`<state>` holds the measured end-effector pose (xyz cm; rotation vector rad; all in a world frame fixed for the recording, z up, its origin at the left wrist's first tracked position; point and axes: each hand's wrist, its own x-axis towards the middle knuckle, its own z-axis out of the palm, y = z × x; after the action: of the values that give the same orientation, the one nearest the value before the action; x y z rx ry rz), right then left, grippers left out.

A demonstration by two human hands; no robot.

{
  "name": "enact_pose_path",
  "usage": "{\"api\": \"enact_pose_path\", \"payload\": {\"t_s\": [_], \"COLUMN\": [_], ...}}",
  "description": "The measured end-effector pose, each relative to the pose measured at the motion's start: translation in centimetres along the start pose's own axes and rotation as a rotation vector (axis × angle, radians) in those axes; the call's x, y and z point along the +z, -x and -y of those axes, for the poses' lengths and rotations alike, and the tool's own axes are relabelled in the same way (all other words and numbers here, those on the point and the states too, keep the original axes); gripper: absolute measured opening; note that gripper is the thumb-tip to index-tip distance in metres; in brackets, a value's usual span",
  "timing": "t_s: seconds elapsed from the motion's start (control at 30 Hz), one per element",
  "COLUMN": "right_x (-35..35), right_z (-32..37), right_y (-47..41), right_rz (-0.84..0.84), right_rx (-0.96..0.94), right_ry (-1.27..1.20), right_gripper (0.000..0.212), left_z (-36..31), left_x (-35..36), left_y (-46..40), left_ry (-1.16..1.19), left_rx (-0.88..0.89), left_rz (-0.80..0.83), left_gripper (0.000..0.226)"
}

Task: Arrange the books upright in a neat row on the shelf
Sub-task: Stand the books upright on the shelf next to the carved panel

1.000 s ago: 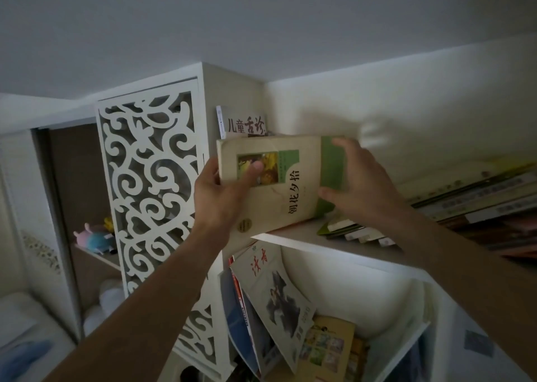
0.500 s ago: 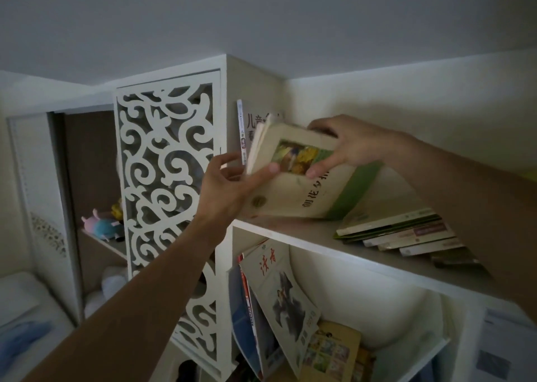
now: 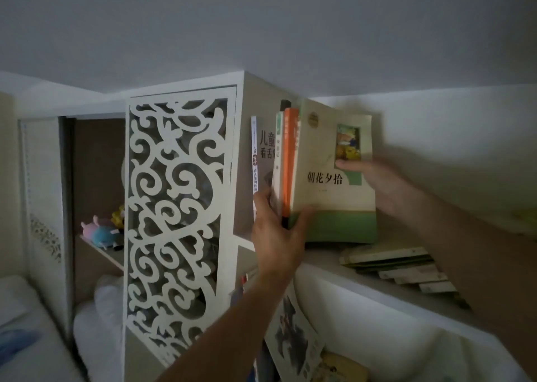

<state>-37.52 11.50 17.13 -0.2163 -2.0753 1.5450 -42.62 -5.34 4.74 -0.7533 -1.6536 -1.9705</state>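
A cream and green book [image 3: 334,190] stands upright on the top shelf [image 3: 325,261], at the right end of a short row. Left of it stand an orange-spined book [image 3: 288,163], a white-spined book [image 3: 278,160] and a larger grey book [image 3: 263,149] against the cabinet side. My left hand [image 3: 276,236] grips the lower spines of the row, thumb across the green book's bottom corner. My right hand [image 3: 374,181] holds the green book's outer edge, thumb on its cover. A pile of flat books [image 3: 398,265] lies on the shelf to the right, partly under my right forearm.
A white fretwork panel [image 3: 177,222] stands left of the shelf. Behind it, a lower shelf carries plush toys [image 3: 101,232]. The compartment below the top shelf contains leaning magazines [image 3: 293,332]. The ceiling is close above the books.
The cream and green book went from lying tilted in both hands to standing upright against the row. My left hand moved to the spines, my right to the outer edge.
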Motion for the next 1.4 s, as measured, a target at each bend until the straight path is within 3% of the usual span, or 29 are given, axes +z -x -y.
{"api": "enact_pose_path", "payload": {"t_s": [0.1,0.17,0.23,0.3,0.37,0.43,0.47,0.67,0.83,1.0,1.07,1.13,1.27,1.4], "right_x": [1.4,2.5,4.0,5.2,5.8,6.3,6.6,8.3,9.3,9.7,10.3,11.4,13.9,15.4], "right_z": [-0.1,-0.2,-0.2,-0.6,-1.1,-2.0,-2.5,-6.4,-7.2,-6.9,-7.1,-6.9,-5.3,-4.3], "right_y": [-1.1,-0.5,0.6,1.6,2.8,3.3,3.5,3.5,2.6,2.3,2.0,1.7,0.9,-0.4], "right_rz": [-0.346,-0.500,-0.314,-0.066,0.067,0.078,0.069,0.002,-0.186,-0.179,-0.194,-0.219,-0.234,-0.190], "right_rx": [-0.082,-0.138,-0.207,-0.219,-0.226,-0.187,-0.174,-0.355,-0.360,-0.321,-0.320,-0.314,-0.277,-0.231], "right_ry": [0.248,0.385,0.255,0.168,0.254,0.396,0.437,0.496,0.462,0.394,0.391,0.390,0.375,0.443], "right_gripper": [0.087,0.091,0.066,0.059,0.081,0.114,0.118,0.074,0.060,0.076,0.089,0.088,0.062,0.069], "left_z": [0.7,0.7,0.9,1.5,1.8,2.1,2.4,3.6,2.1,1.8,1.9,1.8,2.7,4.3], "left_x": [0.9,1.4,1.7,1.5,1.0,0.2,-0.1,-1.9,-2.0,-2.8,-3.5,-3.8,-3.3,-3.6], "left_y": [-0.1,-0.4,-0.4,-0.4,-0.3,-0.6,-0.8,-2.8,-4.1,-4.1,-3.9,-3.7,-3.2,-3.2], "left_ry": [-0.085,-0.130,-0.209,-0.312,-0.392,-0.403,-0.402,-0.275,-0.375,-0.458,-0.508,-0.507,-0.429,-0.246], "left_rx": [0.062,0.087,0.123,0.165,0.187,0.206,0.217,0.284,0.299,0.383,0.522,0.602,0.438,0.217], "left_rz": [-0.082,-0.079,-0.049,0.018,0.123,0.220,0.262,0.405,0.386,0.395,0.243,0.064,-0.008,0.102], "left_gripper": [0.058,0.058,0.059,0.062,0.066,0.068,0.065,0.081,0.068,0.070,0.068,0.060,0.065,0.076]}}
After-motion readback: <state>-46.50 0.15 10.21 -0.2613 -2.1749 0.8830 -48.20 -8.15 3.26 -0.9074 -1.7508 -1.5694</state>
